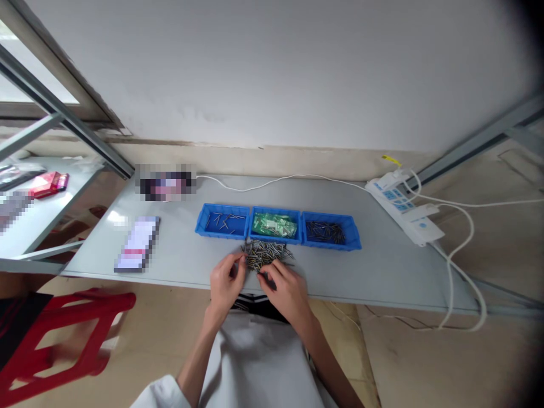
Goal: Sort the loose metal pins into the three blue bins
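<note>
A heap of small metal screws or pins lies on the grey table near its front edge. At the heap's left side is my left hand, thumb and forefinger pinched together. My right hand bends over the heap's near right side with its fingertips closed together. Anything between either hand's fingertips is too small to make out. Behind the heap, three blue bins stand in a row. The left bin has a few loose metal pieces, the middle bin green-printed small packets, and the right bin darker screw-like pieces.
A phone lies at the table's left, with another blurred device behind it. A white power strip with trailing cables sits at the right. On the floor at left stands a red stool. Metal frame posts flank the table.
</note>
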Available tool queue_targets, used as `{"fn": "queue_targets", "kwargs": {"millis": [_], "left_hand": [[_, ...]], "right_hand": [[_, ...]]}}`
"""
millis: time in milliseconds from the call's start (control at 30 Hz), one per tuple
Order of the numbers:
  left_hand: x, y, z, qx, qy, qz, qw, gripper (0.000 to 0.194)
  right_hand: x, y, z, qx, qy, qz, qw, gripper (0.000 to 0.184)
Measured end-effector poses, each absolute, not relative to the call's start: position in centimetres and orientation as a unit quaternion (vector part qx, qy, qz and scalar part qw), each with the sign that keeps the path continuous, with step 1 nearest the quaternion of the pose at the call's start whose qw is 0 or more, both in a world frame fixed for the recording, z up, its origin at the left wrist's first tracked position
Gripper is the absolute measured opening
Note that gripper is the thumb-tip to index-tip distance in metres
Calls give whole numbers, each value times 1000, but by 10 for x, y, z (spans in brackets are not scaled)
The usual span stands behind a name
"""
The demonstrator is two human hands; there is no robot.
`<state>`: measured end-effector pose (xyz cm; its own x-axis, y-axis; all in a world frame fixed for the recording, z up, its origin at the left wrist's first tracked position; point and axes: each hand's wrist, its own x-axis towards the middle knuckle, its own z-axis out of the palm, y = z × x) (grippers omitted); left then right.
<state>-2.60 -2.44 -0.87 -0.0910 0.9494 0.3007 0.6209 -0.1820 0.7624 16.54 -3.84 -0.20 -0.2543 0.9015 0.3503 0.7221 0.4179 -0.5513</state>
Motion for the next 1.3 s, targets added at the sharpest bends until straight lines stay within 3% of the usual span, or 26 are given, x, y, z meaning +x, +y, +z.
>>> {"fn": "queue_targets", "kwargs": {"millis": [300, 533, 767, 967, 1300], "left_hand": [[-26, -24, -9, 654, 600, 423, 184, 23], [-22, -26, 3, 644, 589, 450, 188, 26], [-3, -32, 22, 610, 524, 498, 326, 18], [5, -21, 19, 588, 478, 535, 373, 15], [1, -7, 9, 619, 511, 510, 310, 17]], "right_hand": [[166, -39, 0, -522, -770, 140, 339, 18], [175, -39, 6, -520, -706, 240, 417, 15], [158, -35, 10, -512, -564, 354, 543, 16], [153, -27, 4, -506, -538, 386, 554, 19], [159, -28, -3, -528, -546, 365, 539, 22]]}}
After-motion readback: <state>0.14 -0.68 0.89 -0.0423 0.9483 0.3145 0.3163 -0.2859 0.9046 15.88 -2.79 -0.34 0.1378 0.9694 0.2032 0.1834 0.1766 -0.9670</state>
